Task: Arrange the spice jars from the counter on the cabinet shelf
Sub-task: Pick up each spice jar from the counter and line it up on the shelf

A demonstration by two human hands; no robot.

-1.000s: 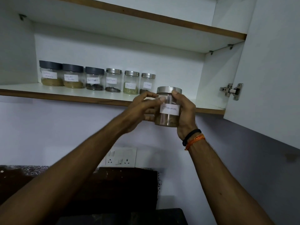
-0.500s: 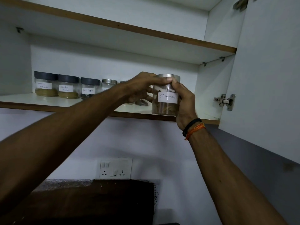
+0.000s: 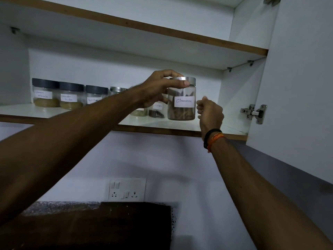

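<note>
A clear jar labelled Cinnamon (image 3: 182, 107), with a silver lid, stands on the white cabinet shelf (image 3: 27, 110) at the right end of a row of spice jars. My left hand (image 3: 160, 87) grips it by the lid from the left and above. Just to the jar's right, my right hand (image 3: 210, 112) hovers off the glass with loosely curled fingers and holds nothing. Left of the cinnamon jar is a small jar of dark cloves (image 3: 156, 110). Three dark-lidded jars (image 3: 71, 96) stand at the far left. My left arm hides the jars between.
The open cabinet door (image 3: 302, 87) hangs at the right with a metal hinge (image 3: 255, 112). An upper shelf (image 3: 162, 31) sits overhead. A wall socket panel (image 3: 126, 190) is below, above a dark counter backing (image 3: 99, 224). Bare shelf lies right of the cinnamon jar.
The cinnamon jar has gone from in front of the shelf edge onto the shelf. My right hand has let go of it and drawn back; my left hand has shifted to the lid.
</note>
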